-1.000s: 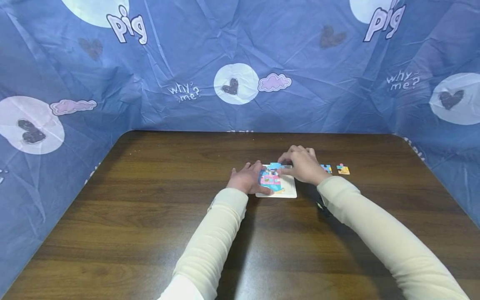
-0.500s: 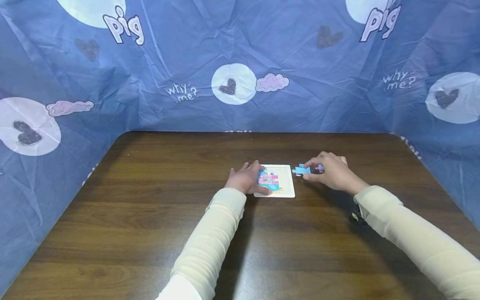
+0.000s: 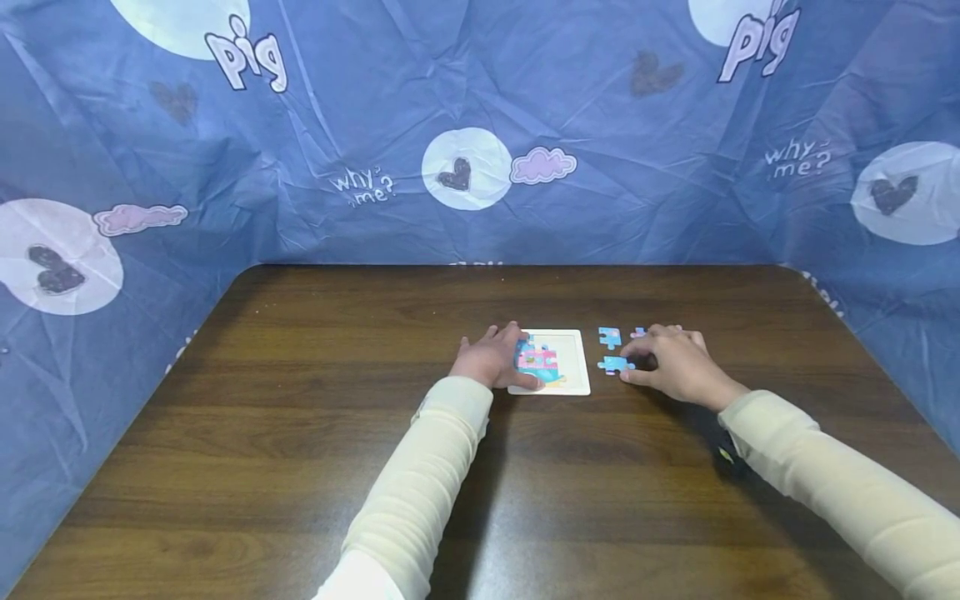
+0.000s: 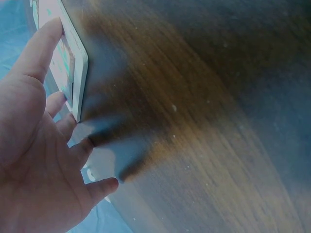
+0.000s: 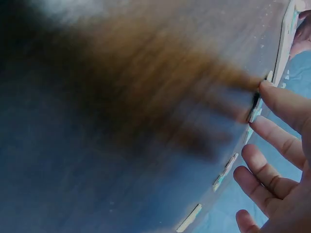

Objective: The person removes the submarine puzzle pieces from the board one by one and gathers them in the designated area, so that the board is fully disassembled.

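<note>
My left hand [image 3: 487, 358] lies over the left side of a white puzzle board [image 3: 573, 367], fingers spread, thumb and fingertips touching its surface. Joined pink and blue puzzle pieces [image 3: 538, 358] show on the board beside that hand. To the right of the board, my right hand [image 3: 678, 362] pinches a blue puzzle piece [image 3: 615, 364] by its right end, between thumb and index finger, low at the tabletop. A second blue piece [image 3: 609, 337] lies just behind it. Another piece [image 3: 638, 332] is partly hidden by the right hand. In the left wrist view, the board [image 4: 81, 80] is seen edge-on.
More flat puzzle pieces [image 5: 225, 172] lie beyond the right fingers in the right wrist view. All this sits toward the far part of a brown wooden table [image 3: 337, 375]. A blue printed cloth [image 3: 480, 233] hangs behind and along the sides.
My right hand has moved right, off the board, bringing a blue piece down to the tabletop and slightly nearer me. The left hand has stayed on the board.
</note>
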